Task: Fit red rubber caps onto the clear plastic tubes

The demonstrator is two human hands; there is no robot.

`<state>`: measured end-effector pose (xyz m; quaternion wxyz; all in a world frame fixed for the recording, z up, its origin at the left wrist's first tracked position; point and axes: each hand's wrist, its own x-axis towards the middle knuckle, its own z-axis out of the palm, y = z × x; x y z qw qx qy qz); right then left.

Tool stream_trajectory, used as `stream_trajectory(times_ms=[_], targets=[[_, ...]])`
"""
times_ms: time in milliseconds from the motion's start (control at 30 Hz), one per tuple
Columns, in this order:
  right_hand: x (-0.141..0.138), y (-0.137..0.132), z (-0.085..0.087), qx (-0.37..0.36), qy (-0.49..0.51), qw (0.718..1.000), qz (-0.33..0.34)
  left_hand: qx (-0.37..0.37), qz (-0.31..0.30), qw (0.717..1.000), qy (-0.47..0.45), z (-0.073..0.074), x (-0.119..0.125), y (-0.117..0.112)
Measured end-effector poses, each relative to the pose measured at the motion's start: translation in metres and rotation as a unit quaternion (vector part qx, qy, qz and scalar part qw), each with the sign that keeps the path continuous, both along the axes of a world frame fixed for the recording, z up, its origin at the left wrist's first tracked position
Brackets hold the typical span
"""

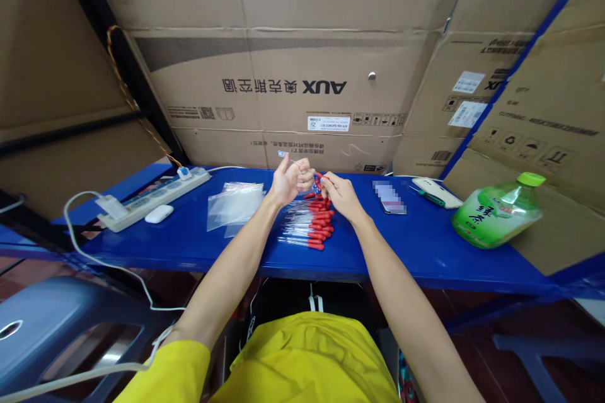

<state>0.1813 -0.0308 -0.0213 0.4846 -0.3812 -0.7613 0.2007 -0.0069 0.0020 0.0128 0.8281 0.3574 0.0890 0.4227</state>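
Observation:
My left hand (290, 179) is raised above the blue shelf (198, 245), fingers curled around a thin clear tube whose small end sticks up. My right hand (338, 192) is right beside it, pinching a red-capped clear tube near the cap. Directly below both hands lies a pile of several clear tubes with red caps (312, 223). Left of the pile lie clear plastic bags (234, 204).
A white power strip (154, 195) with cables and a small white case (159, 213) sit at the left. A phone (390, 196), a white device (437, 192) and a green bottle (496, 211) on its side lie right. Cardboard boxes (283, 88) wall the back. A blue stool (57, 321) is lower left.

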Motion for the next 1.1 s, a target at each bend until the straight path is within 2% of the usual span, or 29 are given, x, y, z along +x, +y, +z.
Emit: stream_trajectory(times_ms=[233,533,767,1100], targets=[[0.0025,0.0015,-0.0013,0.003,-0.008,1.0,-0.001,0.017,-0.009,1.0,0.01,0.0007,-0.0015,0.0007],[0.0023,0.0005,-0.0019,-0.001,-0.051,0.999,0.009,-0.032,-0.007,0.999,0.015,-0.0043,-0.0031,0.0066],[0.0012,0.0009,-0.0025,-0.006,-0.06,0.998,0.006,-0.009,-0.009,0.999,0.029,-0.0069,-0.0031,0.0086],[-0.0003,-0.0027,-0.0003,-0.002,-0.055,0.999,0.003,-0.019,-0.007,0.999,0.032,-0.0054,-0.0006,0.0048]])
